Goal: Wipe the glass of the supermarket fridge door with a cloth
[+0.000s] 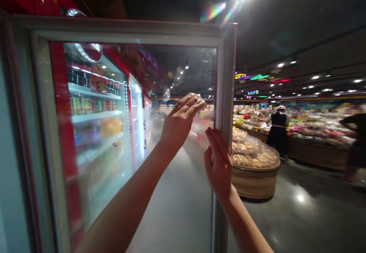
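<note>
A glass fridge door (128, 29) with a grey metal frame stands swung out in front of me. My left hand (180, 121) lies flat on the glass near the door's upper right, fingers stretched and close together. A small pale blur shows at its fingertips, and I cannot make out what it is. My right hand (219, 165) rests against the door's right upright (225, 85), with its fingers straight and pointing up along the metal. Neither hand holds anything that I can name.
Through the glass I see a lit red drinks fridge (97, 131) with bottles on shelves. A round wooden stand of packed food (254, 169) stands on the shiny floor. A person in a dark apron (278, 132) stands by long produce counters, and another person (356, 142) is at the right edge.
</note>
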Motion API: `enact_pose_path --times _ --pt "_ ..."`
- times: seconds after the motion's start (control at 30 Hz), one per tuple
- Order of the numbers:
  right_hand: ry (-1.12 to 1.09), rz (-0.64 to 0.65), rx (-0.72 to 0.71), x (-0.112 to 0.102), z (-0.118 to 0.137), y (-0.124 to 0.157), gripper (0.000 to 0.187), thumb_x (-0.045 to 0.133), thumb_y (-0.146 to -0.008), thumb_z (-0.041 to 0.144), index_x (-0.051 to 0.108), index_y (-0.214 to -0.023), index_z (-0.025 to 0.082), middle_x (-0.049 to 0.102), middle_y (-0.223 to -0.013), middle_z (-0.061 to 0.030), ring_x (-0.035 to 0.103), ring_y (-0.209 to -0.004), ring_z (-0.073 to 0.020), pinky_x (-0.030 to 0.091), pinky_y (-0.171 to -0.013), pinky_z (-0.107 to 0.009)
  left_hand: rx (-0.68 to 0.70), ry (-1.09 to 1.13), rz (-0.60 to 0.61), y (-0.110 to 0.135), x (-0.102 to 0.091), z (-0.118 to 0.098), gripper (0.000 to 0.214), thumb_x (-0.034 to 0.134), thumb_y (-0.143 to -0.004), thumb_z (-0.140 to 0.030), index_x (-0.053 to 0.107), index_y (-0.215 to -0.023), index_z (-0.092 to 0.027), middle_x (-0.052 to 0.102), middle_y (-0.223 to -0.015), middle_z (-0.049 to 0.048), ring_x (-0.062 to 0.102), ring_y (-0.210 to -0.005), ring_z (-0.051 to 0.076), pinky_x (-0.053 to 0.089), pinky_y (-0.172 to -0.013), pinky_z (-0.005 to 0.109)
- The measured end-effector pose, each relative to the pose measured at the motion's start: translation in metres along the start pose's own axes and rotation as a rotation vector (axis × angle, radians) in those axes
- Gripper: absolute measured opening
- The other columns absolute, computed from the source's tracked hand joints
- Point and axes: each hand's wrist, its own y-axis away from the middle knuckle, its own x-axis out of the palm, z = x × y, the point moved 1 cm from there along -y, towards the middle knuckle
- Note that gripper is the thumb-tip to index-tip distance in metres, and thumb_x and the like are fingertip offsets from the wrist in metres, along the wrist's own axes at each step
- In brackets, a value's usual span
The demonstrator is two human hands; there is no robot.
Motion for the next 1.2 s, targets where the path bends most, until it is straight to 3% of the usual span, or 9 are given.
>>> enact_pose_path --times 0.13,0.33,0.47,0.57,0.67,0.77,0.9,1.03,1.2 --pt "0.000 -0.042 -0.026 -0.001 -0.004 0.005 0.076 0.050 -0.099 0.000 0.045 -0.167 0.033 0.074 -0.144 -0.0092 0.064 -0.144 -0.0250 0.057 -0.121 -0.053 0.116 0.020 0.065 0.010 0.005 -0.003 0.038 0.056 -0.106 -0.006 0.071 -0.137 -0.023 0.075 -0.146 0.0068 0.066 -0.144 0.022 0.061 -0.118 0.042" --pt "-0.020 -0.073 0.001 0.002 -0.005 0.005 0.072 0.050 -0.101 0.003 0.049 -0.165 0.035 0.075 -0.142 -0.0095 0.067 -0.141 -0.0278 0.059 -0.119 -0.053 0.000 -0.003 0.009 -0.011 0.026 -0.005 0.047 0.050 -0.105 -0.001 0.074 -0.135 -0.027 0.074 -0.147 0.0041 0.065 -0.145 0.020 0.059 -0.121 0.040" --pt "-0.032 -0.108 0.001 0.002 -0.005 0.005 0.075 0.053 -0.098 0.000 0.051 -0.164 0.037 0.077 -0.139 -0.0091 0.069 -0.139 -0.0283 0.060 -0.119 -0.050 0.067 0.002 0.075 -0.006 0.039 -0.018 0.042 0.054 -0.105 -0.003 0.074 -0.135 -0.023 0.075 -0.145 0.0043 0.064 -0.145 0.018 0.059 -0.121 0.033" --pt "-0.041 -0.116 0.019 0.000 -0.006 0.005 0.076 0.052 -0.098 0.000 0.052 -0.163 0.039 0.077 -0.139 -0.0080 0.070 -0.138 -0.0286 0.061 -0.117 -0.051 0.133 0.004 0.112 0.006 0.031 -0.016 0.038 0.055 -0.107 -0.007 0.072 -0.137 -0.022 0.075 -0.146 0.0050 0.064 -0.145 0.017 0.057 -0.122 0.032" --pt "-0.089 -0.124 0.036 -0.001 -0.007 0.005 0.078 0.053 -0.096 -0.002 0.053 -0.162 0.039 0.077 -0.139 -0.0073 0.070 -0.138 -0.0275 0.062 -0.117 -0.049 0.102 -0.009 0.073 0.004 0.023 -0.006 0.039 0.051 -0.108 -0.006 0.073 -0.134 -0.024 0.076 -0.144 0.0034 0.065 -0.144 0.017 0.056 -0.123 0.035" --pt "-0.115 -0.128 0.039 0.000 -0.007 0.005 0.081 0.055 -0.094 -0.005 0.053 -0.162 0.039 0.076 -0.142 -0.0057 0.068 -0.140 -0.0269 0.059 -0.121 -0.049 0.054 -0.027 0.011 -0.007 0.028 -0.005 0.040 0.049 -0.107 -0.003 0.075 -0.131 -0.023 0.078 -0.141 0.0030 0.066 -0.142 0.017 0.055 -0.124 0.035" --pt "-0.140 -0.125 0.051 0.000 -0.007 0.005 0.081 0.055 -0.094 -0.005 0.054 -0.162 0.040 0.075 -0.145 -0.0049 0.065 -0.144 -0.0274 0.055 -0.125 -0.051 0.122 0.000 0.104 -0.002 0.034 -0.016 0.038 0.052 -0.107 -0.005 0.074 -0.133 -0.021 0.077 -0.141 0.0031 0.066 -0.143 0.015 0.056 -0.123 0.030" --pt "-0.169 -0.110 0.058 -0.001 -0.007 0.005 0.079 0.054 -0.096 -0.003 0.052 -0.163 0.040 0.075 -0.143 -0.0046 0.064 -0.145 -0.0283 0.055 -0.125 -0.052 0.131 -0.012 0.161 0.013 0.011 -0.009 0.037 0.052 -0.109 -0.008 0.073 -0.135 -0.024 0.076 -0.144 0.0043 0.063 -0.146 0.015 0.054 -0.125 0.034" --pt "-0.181 -0.065 0.033 0.003 0.004 0.001 0.082 0.055 -0.097 -0.001 0.045 -0.167 0.040 0.072 -0.150 -0.0046 0.063 -0.146 -0.0270 0.054 -0.126 -0.049 -0.048 -0.148 0.030 0.011 -0.014 0.012 0.037 0.054 -0.109 -0.010 0.074 -0.134 -0.027 0.077 -0.142 0.0034 0.065 -0.145 0.017 0.053 -0.127 0.042"
